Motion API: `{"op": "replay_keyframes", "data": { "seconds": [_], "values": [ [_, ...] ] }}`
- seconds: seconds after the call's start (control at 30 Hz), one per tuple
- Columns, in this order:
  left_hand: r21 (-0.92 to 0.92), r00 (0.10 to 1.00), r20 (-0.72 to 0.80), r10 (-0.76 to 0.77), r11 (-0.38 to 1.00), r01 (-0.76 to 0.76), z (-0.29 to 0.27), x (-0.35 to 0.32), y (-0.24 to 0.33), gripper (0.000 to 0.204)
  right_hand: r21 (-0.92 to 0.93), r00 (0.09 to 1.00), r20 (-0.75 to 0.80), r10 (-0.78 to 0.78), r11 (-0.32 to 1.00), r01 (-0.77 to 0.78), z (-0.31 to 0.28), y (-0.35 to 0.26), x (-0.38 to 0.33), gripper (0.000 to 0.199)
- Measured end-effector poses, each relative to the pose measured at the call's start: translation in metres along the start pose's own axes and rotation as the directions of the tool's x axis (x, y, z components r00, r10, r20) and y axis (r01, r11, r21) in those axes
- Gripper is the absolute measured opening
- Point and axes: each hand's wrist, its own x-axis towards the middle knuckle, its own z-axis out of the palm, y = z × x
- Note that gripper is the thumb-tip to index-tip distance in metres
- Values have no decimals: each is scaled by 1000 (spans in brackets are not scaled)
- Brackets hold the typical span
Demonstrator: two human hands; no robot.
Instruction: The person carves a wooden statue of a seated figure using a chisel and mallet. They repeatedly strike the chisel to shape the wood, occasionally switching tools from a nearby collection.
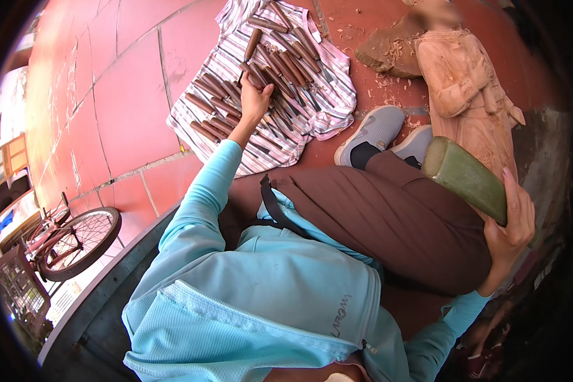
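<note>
Wood-carving chisels (219, 105) with brown handles lie in rows on a striped cloth (337, 95). Among them is my left hand (256, 102), its fingers curled round a chisel handle (256, 77), which they partly cover. A long green block (468, 175) with rounded edges rests across my thigh. My right hand (512, 216) grips its near right end, thumb on one side and fingers along the other. Beyond the block lies a carved wooden figure (468, 89) in a robe, with a hand on its chest.
A rough brown block (391, 51) strewn with shavings stands beside the figure. My grey shoes (379, 130) are on the red tiled floor (130, 108), between cloth and figure. More shavings lie on the tiles. At the far left stands a bicycle (76, 242).
</note>
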Motion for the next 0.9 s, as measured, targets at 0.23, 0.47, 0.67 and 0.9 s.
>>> {"op": "replay_keyframes", "data": {
  "seconds": [0.23,0.47,0.67,0.9],
  "values": [
    [14,1000,17,-22,1000,22,-20,6,-16,54,14,1000,6,-5,1000,5,0,3,-3,61],
    [26,992,114,-61,998,59,-13,-27,-6,34,32,1000,1,-24,999,24,0,3,-3,58],
    [623,908,354,-223,781,-51,-30,-47,17,33,25,1000,10,-21,999,20,1,6,-6,57],
    [448,805,411,-428,864,230,-30,-71,-36,44,15,999,8,38,999,-38,-1,8,-15,57]
  ]
}}
